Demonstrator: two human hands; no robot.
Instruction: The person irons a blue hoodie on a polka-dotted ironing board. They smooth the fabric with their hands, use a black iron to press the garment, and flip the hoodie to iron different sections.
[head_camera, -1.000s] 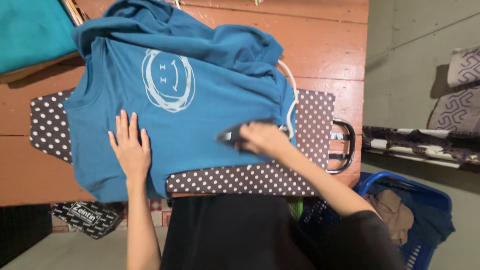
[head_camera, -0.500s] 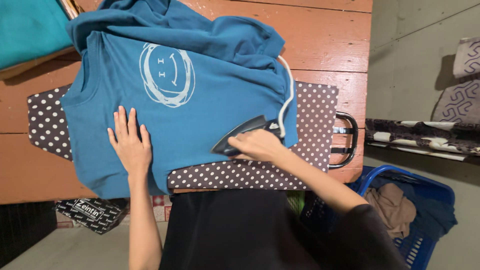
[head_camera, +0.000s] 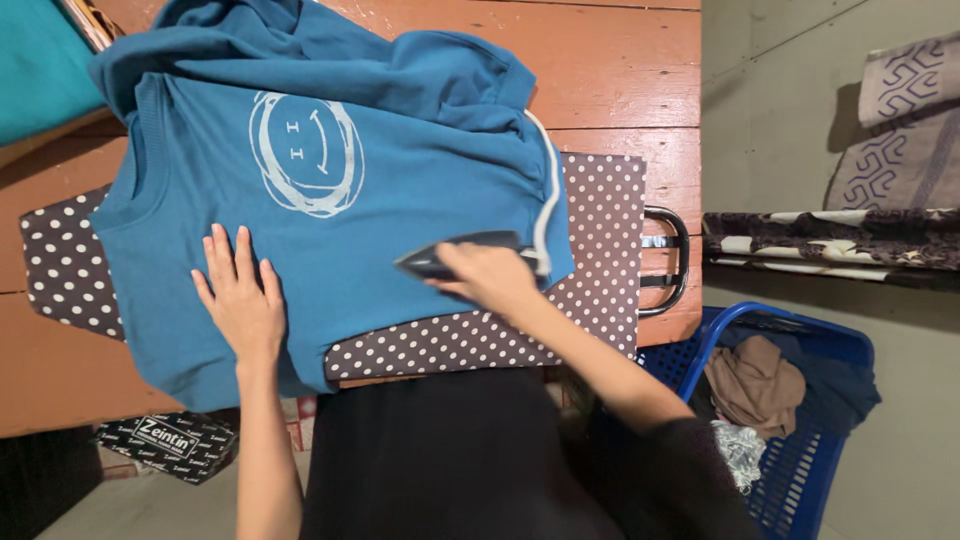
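a reddish wooden bench carries a dark, white-dotted ironing pad, and a blue t-shirt with a pale round print lies spread over the pad, its bunched top reaching toward the bench's far edge. a grey concrete floor lies off the right edge, with a blue laundry basket of clothes and patterned folded cloths by it. a teal cloth sits at the far left corner. the left hand reaches in from the near edge, lying flat on the shirt with its fingers spread wide. the right hand comes in from the near right, fingers curled around the handle of a dark iron resting on the shirt, its white cord trailing over the cloth.
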